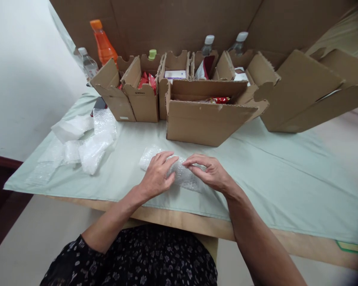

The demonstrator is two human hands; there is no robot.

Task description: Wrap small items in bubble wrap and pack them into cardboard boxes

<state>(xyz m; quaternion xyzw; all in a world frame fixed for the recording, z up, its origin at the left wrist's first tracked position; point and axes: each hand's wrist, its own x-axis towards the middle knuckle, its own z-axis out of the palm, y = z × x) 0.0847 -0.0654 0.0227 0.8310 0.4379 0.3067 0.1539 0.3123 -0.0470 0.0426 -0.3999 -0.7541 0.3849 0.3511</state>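
On the green cloth in front of me lies a piece of clear bubble wrap (187, 180), stretched out from under my left hand to below my right. My left hand (158, 172) rests over it with thumb and fingers apart. Beside it, my right hand (210, 171) is closed in a pinch, its fingertips at the wrap's upper edge. The fingertips partly hide what they hold, which looks like the edge of the film. Whether anything is wrapped inside cannot be made out.
More bubble wrap pieces (92, 149) lie in a heap at the left. Ahead stands a row of open cardboard boxes (197, 123) holding packets; a larger carton (298, 95) is at the right. Behind them are bottles, one an orange bottle (105, 43). The table's wooden edge (179, 216) runs near me.
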